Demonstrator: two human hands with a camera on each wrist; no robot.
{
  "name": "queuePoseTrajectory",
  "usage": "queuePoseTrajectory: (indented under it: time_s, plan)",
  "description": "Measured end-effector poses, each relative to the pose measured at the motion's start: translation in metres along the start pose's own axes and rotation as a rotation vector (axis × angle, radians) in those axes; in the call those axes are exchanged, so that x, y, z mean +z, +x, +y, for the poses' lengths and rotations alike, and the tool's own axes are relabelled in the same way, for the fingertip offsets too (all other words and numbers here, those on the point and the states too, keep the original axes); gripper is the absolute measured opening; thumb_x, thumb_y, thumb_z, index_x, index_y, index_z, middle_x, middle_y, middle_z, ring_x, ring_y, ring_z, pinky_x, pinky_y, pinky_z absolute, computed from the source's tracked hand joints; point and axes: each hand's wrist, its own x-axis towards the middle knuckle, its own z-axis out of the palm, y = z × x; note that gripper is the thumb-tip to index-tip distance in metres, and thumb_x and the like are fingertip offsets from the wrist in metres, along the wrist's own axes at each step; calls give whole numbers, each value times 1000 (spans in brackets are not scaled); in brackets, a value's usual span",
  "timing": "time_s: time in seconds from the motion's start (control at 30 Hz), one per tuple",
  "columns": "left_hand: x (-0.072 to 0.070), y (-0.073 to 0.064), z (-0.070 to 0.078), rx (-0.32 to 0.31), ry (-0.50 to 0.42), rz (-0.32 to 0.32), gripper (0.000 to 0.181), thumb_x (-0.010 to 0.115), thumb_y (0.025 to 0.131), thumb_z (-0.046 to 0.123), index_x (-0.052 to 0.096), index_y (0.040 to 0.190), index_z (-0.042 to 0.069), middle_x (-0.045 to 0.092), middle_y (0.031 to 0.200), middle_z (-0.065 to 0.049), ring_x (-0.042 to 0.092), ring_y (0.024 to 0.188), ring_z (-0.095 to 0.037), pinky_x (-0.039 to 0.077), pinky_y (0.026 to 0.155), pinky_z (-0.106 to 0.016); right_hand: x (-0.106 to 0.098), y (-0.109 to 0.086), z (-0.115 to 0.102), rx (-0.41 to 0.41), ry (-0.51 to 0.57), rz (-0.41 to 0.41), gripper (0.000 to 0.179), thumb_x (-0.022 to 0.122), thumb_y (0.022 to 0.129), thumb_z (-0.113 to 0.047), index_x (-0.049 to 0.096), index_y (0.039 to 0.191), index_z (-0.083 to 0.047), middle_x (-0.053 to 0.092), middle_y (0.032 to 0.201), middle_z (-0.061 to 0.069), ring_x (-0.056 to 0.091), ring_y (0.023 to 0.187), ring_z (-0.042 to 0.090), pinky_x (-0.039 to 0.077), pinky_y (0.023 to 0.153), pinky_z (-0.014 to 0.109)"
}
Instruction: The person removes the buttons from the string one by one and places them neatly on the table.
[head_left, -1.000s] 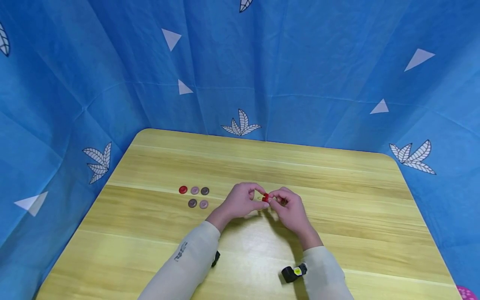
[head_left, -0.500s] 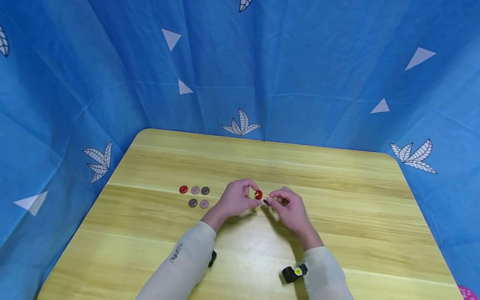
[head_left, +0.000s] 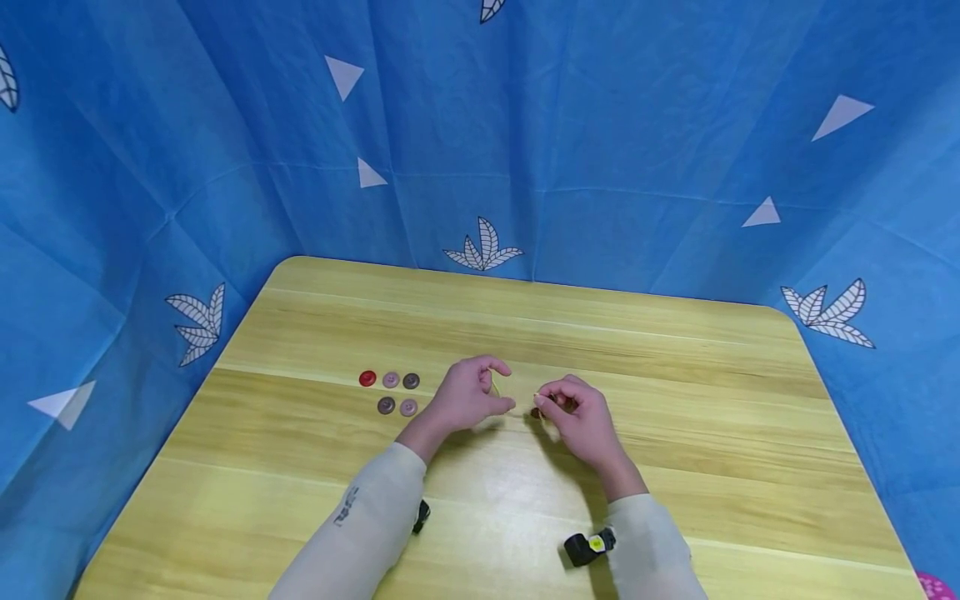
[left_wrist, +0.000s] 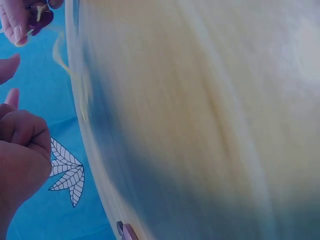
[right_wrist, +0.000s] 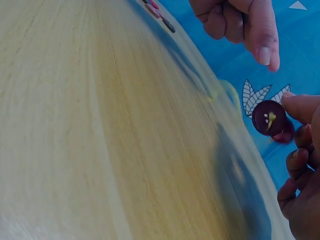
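Note:
My right hand [head_left: 583, 421] pinches a yellow string [right_wrist: 234, 95] between thumb and index finger. Threaded on it, a dark brown button [right_wrist: 261, 126] and a red button [right_wrist: 286, 135] hang right at the fingertips in the right wrist view. The string's loose length loops down toward the table. Just to the left, my left hand [head_left: 467, 398] has its thumb and index finger spread apart with no button between them. Its other fingers [left_wrist: 32, 132] are bent toward the palm.
Several loose buttons lie in two rows on the wooden table [head_left: 315, 467], left of my hands: a red button [head_left: 367, 378], pinkish buttons [head_left: 408, 407] and darker ones [head_left: 386, 405]. A blue patterned curtain [head_left: 622, 133] hangs behind the table's far edge.
The red button, held by my left hand earlier, has gone along the string to my right hand beside the dark one. My left hand has let go and drawn left.

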Motion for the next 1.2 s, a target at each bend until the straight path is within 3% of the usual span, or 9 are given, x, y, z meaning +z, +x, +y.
queuePoseTrajectory:
  time_s: [0.1, 0.23, 0.33, 0.57, 0.87, 1.07, 1.2]
  plan:
    - [3, 2, -2, 5, 80, -52, 47, 83, 80, 8, 64, 124, 6, 37, 62, 5, 34, 50, -10, 34, 51, -26, 0, 0, 0, -2, -5, -1, 4, 70, 88, 9, 71, 88, 5, 49, 75, 13, 46, 70, 18, 40, 62, 24]
    - [7, 5, -4, 60, 197, -115, 45, 81, 83, 10, 65, 125, 6, 39, 59, 5, 34, 49, -8, 33, 49, -24, 0, -1, -1, 2, -5, -20, 5, 69, 89, 9, 71, 89, 4, 49, 76, 14, 46, 71, 20, 39, 62, 25]
    - [8, 7, -5, 74, 203, -143, 43, 80, 84, 12, 67, 125, 6, 38, 58, 5, 34, 49, -9, 32, 49, -25, 0, 0, -2, -3, -2, -41, 5, 68, 90, 9, 71, 90, 5, 50, 76, 14, 46, 71, 21, 39, 63, 25]
    - [12, 7, -9, 33, 174, -205, 47, 84, 84, 22, 68, 127, 15, 35, 58, 6, 33, 50, -10, 30, 52, -27, -1, 0, -1, -27, 6, -70, 5, 68, 90, 8, 71, 90, 4, 54, 76, 15, 48, 71, 17, 40, 62, 25]
    - [17, 6, -5, 42, 184, -154, 25, 87, 79, 25, 74, 99, 17, 36, 54, 6, 31, 47, -9, 27, 47, -25, -2, 1, -4, -45, -2, -81, 4, 67, 91, 7, 70, 90, 4, 53, 75, 13, 46, 69, 20, 38, 60, 24]
    - [20, 6, -1, 123, 277, -123, 16, 82, 84, 27, 74, 94, 16, 38, 52, 7, 32, 46, -6, 29, 47, -23, -2, 2, -4, -61, 4, -75, 5, 67, 90, 10, 70, 90, 5, 52, 74, 16, 45, 67, 24, 36, 59, 23]
    - [18, 5, -2, 130, 256, -93, 7, 78, 89, 23, 75, 90, 16, 38, 51, 8, 32, 44, -6, 30, 46, -23, -3, 2, -4, -56, 3, -54, 5, 68, 89, 10, 70, 90, 6, 51, 74, 16, 46, 70, 20, 38, 60, 22]
